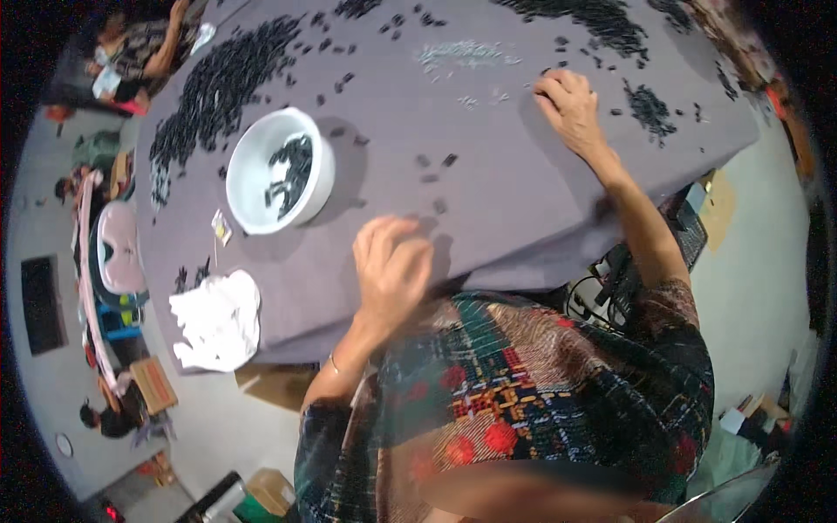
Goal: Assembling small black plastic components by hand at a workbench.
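Note:
My left hand [391, 268] is above the near part of the cloth-covered table [506, 187], slightly blurred, its fingers curled inward. Whatever lies between those fingertips is hidden. Farther off to the right, my right hand [571, 109] reaches down to the cloth with bent fingers drawn together. A small black piece [547, 71] shows right by its fingertips; any piece inside the grip cannot be made out. Between the hands lie a few loose black pieces [450, 160]. Small clear pieces [471, 54] form a patch left of my right hand.
A white bowl [324, 179] holding black pieces stands left of centre. Large heaps of black pieces [222, 83] spread along the far left, with a smaller pile [649, 113] at right. A white cloth [218, 321] lies near the left edge. Another person [153, 48] sits at the far left corner.

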`<action>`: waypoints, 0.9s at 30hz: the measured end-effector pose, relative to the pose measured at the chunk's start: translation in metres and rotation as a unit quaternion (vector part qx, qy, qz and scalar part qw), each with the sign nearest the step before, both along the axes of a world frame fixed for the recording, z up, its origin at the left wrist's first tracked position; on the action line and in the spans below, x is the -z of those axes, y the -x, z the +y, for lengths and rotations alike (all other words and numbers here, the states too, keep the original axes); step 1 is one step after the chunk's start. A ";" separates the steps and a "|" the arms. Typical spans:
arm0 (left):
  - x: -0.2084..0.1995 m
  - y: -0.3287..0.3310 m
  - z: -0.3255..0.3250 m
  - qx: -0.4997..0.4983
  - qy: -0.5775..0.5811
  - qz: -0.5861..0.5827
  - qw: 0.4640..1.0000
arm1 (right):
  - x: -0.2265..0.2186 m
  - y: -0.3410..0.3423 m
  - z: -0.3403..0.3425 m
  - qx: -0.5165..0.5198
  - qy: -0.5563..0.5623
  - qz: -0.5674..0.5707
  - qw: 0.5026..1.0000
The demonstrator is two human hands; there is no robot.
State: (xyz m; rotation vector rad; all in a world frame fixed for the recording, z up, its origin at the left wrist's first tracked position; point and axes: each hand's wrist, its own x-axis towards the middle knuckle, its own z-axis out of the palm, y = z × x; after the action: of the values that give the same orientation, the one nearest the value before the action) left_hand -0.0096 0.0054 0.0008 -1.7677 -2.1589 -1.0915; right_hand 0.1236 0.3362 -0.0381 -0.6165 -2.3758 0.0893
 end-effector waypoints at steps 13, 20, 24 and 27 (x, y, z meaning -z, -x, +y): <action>-0.007 0.026 0.024 0.041 -0.002 -0.016 0.999 | -0.012 0.014 -0.092 -0.145 0.002 -0.067 0.987; -0.009 0.019 0.036 0.073 0.018 -0.003 0.997 | -0.018 0.043 -0.132 -0.250 0.028 -0.049 0.967; -0.002 0.016 0.024 0.030 0.000 0.007 1.000 | -0.015 0.070 -0.145 -0.297 0.058 -0.020 0.953; 0.002 0.015 0.015 0.021 0.015 0.012 1.000 | -0.011 0.090 -0.157 -0.348 0.104 0.015 0.932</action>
State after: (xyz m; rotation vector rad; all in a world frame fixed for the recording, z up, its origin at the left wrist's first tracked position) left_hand -0.0243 0.0208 -0.0014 -1.8367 -2.1448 -1.0461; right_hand 0.0339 0.1790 -0.0268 0.1660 -2.4608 0.6581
